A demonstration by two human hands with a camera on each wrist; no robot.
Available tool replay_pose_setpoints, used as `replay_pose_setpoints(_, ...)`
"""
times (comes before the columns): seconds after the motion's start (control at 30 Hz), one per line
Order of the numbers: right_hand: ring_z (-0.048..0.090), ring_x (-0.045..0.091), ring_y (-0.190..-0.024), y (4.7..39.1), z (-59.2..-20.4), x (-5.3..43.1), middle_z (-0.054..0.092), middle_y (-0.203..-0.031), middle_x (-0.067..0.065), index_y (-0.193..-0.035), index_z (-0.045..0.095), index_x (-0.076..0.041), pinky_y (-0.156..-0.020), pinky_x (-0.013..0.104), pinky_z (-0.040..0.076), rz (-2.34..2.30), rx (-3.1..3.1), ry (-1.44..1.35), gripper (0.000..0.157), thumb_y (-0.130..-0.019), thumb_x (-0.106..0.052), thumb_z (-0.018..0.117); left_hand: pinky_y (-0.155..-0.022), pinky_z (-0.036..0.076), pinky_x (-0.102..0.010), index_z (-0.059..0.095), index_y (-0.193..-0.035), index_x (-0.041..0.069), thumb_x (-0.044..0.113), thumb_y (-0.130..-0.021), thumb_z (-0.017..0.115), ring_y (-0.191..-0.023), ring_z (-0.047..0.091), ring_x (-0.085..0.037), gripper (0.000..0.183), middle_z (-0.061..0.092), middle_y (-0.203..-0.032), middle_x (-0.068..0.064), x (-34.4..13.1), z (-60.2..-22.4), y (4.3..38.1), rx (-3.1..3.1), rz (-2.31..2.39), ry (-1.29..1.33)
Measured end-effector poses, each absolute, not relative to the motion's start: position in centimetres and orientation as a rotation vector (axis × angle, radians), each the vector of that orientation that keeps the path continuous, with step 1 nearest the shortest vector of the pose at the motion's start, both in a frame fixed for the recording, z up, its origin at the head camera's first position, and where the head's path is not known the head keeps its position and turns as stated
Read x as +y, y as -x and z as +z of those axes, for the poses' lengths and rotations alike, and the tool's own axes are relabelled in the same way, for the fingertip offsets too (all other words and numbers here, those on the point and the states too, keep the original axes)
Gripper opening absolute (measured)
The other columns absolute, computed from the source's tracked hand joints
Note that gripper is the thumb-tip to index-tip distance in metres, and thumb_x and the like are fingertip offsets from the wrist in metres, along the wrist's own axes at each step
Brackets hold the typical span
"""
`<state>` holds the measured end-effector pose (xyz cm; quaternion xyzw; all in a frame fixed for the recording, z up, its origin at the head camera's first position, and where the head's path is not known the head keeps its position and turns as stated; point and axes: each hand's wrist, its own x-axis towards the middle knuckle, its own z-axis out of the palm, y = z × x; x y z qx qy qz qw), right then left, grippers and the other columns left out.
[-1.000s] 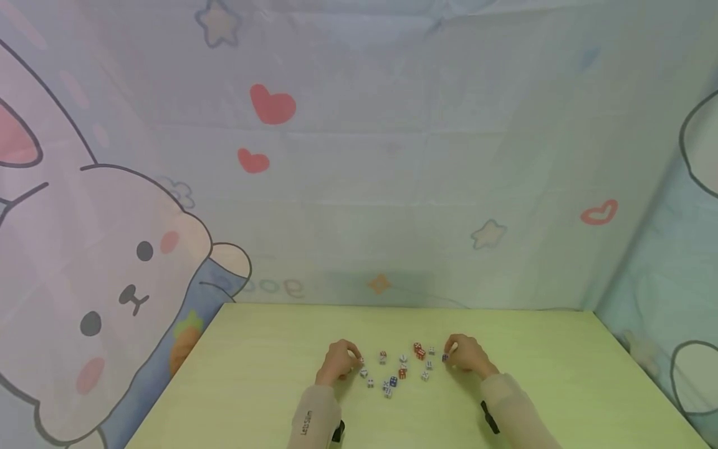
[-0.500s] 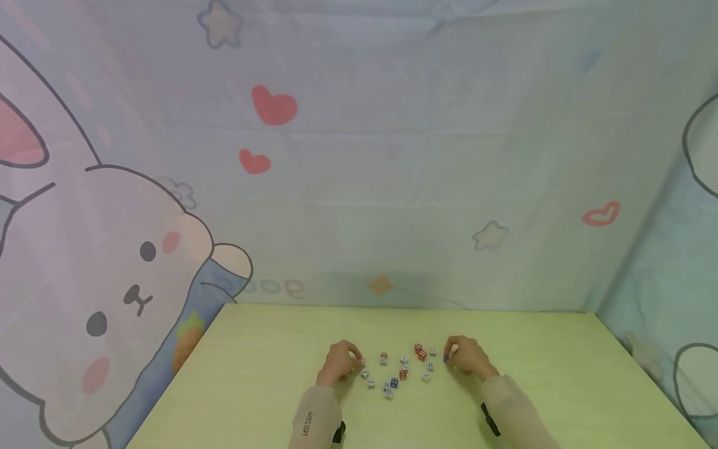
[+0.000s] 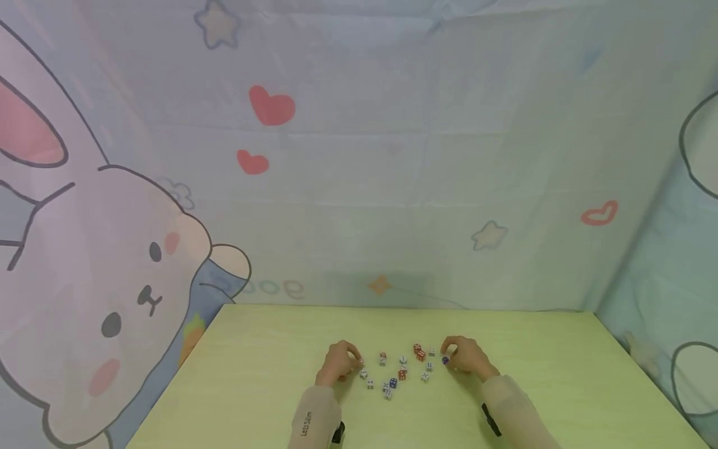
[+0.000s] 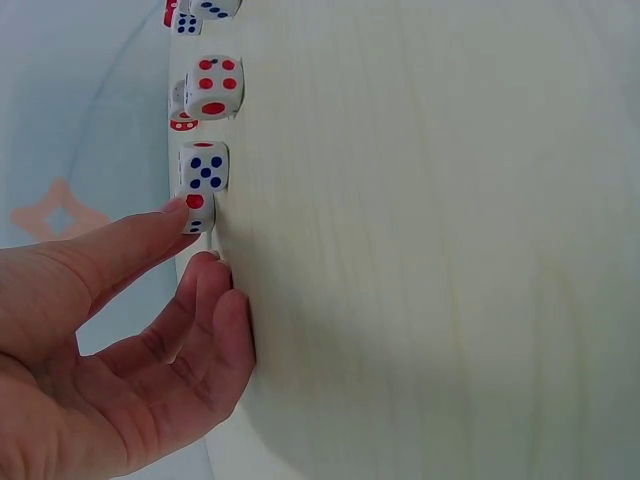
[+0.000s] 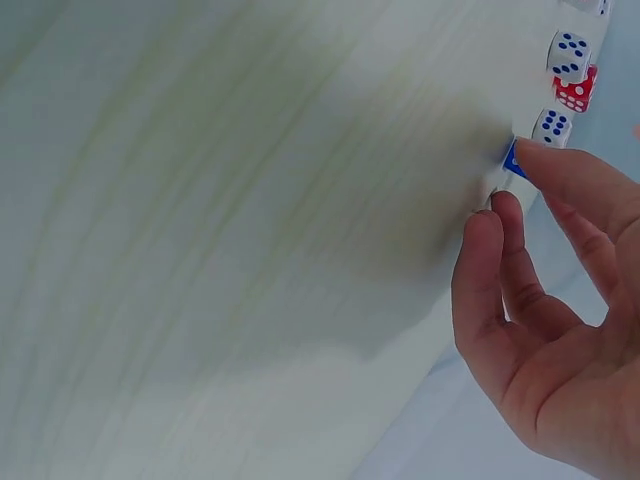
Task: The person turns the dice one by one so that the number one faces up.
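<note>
- Pinching blue die [image 3: 445,360] at right, the right hand [image 3: 468,355] has other fingers loosely bent.
- Left hand [image 3: 338,360] pinches white die [image 4: 198,213] at left, other fingers curled.
- Between hands lie other dice [image 3: 402,375], apart from the far edge of the table [image 3: 263,368].
</note>
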<state>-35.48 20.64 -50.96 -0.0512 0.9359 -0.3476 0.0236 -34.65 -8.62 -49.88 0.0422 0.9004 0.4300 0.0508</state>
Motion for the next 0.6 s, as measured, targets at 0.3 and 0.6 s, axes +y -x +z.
replay_pose_setpoints(0.3,0.04,0.011,-0.046,35.42,-50.83,20.62,0.062,-0.068,0.006,-0.084,0.066,-0.008,-0.042,0.02,0.033,-1.095,2.856,0.164,0.015,-0.072,0.002,0.065,-0.037,0.032,-0.021,0.066,-0.087,0.001,0.005,-0.079,0.064,-0.039,0.029,-0.007,0.009,0.04,-0.045,0.002,-8.77,-49.97,34.75,2.721,1.336,-0.132)
replay_pose_setpoints(0.6,0.031,0.006,-0.038,35.92,-51.2,21.52,0.048,-0.048,-0.001,-0.083,0.061,-0.008,-0.039,0.018,0.03,-1.168,2.843,0.102,0.014,-0.072,0.001,0.063,-0.039,0.037,-0.023,0.066,-0.087,0.002,0.007,-0.078,0.065,-0.042,0.034,-0.009,0.01,0.047,-0.052,-0.003,-8.83,-50.18,35.04,2.727,1.307,-0.123)
